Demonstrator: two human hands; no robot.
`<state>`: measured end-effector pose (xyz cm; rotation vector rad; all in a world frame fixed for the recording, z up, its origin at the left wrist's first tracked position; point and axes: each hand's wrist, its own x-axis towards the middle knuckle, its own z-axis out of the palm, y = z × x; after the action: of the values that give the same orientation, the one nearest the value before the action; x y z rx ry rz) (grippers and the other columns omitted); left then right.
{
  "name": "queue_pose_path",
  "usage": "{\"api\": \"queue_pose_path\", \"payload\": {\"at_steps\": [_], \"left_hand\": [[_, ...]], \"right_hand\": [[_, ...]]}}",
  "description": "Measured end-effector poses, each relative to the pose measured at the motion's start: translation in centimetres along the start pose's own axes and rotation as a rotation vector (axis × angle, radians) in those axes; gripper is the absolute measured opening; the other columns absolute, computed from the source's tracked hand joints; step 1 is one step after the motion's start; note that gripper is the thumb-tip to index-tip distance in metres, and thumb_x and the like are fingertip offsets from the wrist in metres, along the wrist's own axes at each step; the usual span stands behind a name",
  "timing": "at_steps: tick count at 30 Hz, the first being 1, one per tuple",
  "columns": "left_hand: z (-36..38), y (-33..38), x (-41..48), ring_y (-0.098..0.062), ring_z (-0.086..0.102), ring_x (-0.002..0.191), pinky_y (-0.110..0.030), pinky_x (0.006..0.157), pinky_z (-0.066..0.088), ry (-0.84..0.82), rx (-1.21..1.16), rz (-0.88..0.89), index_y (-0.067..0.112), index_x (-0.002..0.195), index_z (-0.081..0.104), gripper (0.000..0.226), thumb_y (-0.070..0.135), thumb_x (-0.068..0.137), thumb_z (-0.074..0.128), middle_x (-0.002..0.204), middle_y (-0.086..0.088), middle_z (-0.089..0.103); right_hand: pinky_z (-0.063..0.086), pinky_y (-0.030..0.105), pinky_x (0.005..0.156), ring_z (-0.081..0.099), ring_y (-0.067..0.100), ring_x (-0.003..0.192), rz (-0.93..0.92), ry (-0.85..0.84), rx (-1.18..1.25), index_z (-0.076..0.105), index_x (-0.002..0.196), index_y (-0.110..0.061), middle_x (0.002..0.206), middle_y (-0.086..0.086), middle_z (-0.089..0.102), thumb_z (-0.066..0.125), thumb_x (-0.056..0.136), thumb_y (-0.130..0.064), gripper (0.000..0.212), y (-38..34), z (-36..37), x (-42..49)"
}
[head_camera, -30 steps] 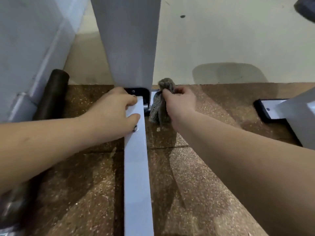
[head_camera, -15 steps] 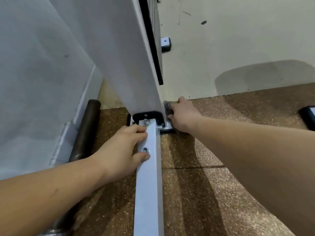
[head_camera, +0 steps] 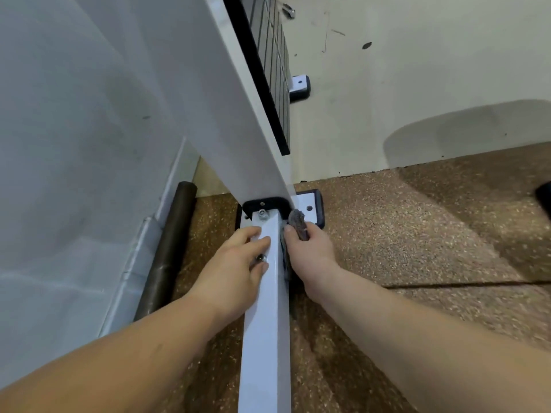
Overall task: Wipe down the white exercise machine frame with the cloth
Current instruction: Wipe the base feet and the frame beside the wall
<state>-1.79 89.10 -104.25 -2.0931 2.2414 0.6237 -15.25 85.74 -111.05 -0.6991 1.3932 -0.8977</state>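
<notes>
Head view, looking down along the white floor bar (head_camera: 265, 338) of the exercise machine frame, from the bottom edge of the picture up to a black bracket (head_camera: 262, 203) at its far end. Above that far end, a broad white upright (head_camera: 193, 114) leaning up and to the left, with dark weight plates (head_camera: 272, 70) behind it.

Left grip (head_camera: 229, 272) on the left side of the bar, near its far end: released, fingers fairly straight and resting across the bar's top face, thumb on it too. Between thumb and fingers, a bolt (head_camera: 261, 258) in the bar.

Right grip (head_camera: 311, 251) tight against the bar's right side, opposite the left one: clenched round a bunched grey cloth (head_camera: 298, 223). Cloth pressed to the bar's right face, its top end poking out past the fingers, just short of the bracket. Touching or only near the white foot plate (head_camera: 310, 204) right of the bar's end: hard to tell which.

Left of the bar, a dark tube (head_camera: 170, 248) lying on the speckled brown floor (head_camera: 417, 234). Beyond the bar's far end, a pale wall (head_camera: 417, 84).
</notes>
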Motion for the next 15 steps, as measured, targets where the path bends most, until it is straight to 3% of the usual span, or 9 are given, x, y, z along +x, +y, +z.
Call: {"api": "queue_pose_path", "payload": {"at_steps": [4,8,10,11,13,15], "left_hand": [[0.5,0.1,-1.5,-0.005,0.030,0.147,-0.015,0.112,0.023,0.068,-0.084,-0.065,0.028,0.154,0.045,0.052,0.033,0.104,0.057,0.160,0.018,0.029],[1.7,0.3,-5.3,0.000,0.035,0.138,-0.019,0.113,0.031,0.101,-0.177,-0.093,0.031,0.159,0.031,0.063,0.040,0.102,0.058,0.152,0.024,0.030],[2.2,0.0,-7.0,0.002,0.031,0.141,-0.019,0.116,0.029,0.088,-0.156,-0.095,0.032,0.160,0.029,0.065,0.042,0.102,0.058,0.155,0.026,0.025],[2.3,-0.2,-7.6,0.003,0.029,0.143,-0.018,0.115,0.026,0.070,-0.152,-0.105,0.031,0.160,0.029,0.064,0.041,0.102,0.057,0.157,0.026,0.023],[2.2,-0.4,-8.5,0.004,0.026,0.144,-0.014,0.113,0.023,0.029,-0.155,-0.121,0.031,0.160,0.030,0.062,0.039,0.103,0.055,0.159,0.027,0.021],[2.0,-0.7,-8.9,0.004,0.024,0.145,-0.014,0.114,0.020,0.015,-0.146,-0.111,0.031,0.160,0.029,0.061,0.037,0.104,0.054,0.160,0.027,0.019]], "right_hand": [[0.056,0.044,0.094,0.065,0.015,0.100,-0.066,-0.055,-0.120,0.062,0.101,-0.028,0.110,-0.003,0.067,0.058,0.100,-0.042,0.015,3.8,-1.1,-5.1],[0.055,0.044,0.092,0.065,0.016,0.098,-0.026,-0.098,-0.164,0.061,0.100,-0.027,0.110,0.001,0.067,0.058,0.100,-0.043,0.016,6.7,-1.7,-8.6],[0.055,0.037,0.089,0.065,0.014,0.100,-0.040,-0.088,-0.086,0.063,0.113,-0.031,0.117,-0.001,0.066,0.055,0.103,-0.038,0.014,4.3,-1.3,-6.2],[0.054,0.035,0.091,0.063,0.013,0.106,-0.056,-0.091,-0.055,0.062,0.127,-0.033,0.123,-0.003,0.065,0.053,0.105,-0.036,0.024,2.6,-0.8,-4.6],[0.048,0.040,0.105,0.057,0.018,0.121,-0.075,-0.107,-0.037,0.050,0.147,-0.038,0.137,-0.006,0.058,0.047,0.107,-0.035,0.040,0.3,0.1,-2.5],[0.045,0.049,0.111,0.055,0.024,0.126,-0.097,-0.104,-0.117,0.048,0.146,-0.041,0.141,-0.003,0.055,0.041,0.106,-0.041,0.040,0.9,1.2,-2.5]]}}
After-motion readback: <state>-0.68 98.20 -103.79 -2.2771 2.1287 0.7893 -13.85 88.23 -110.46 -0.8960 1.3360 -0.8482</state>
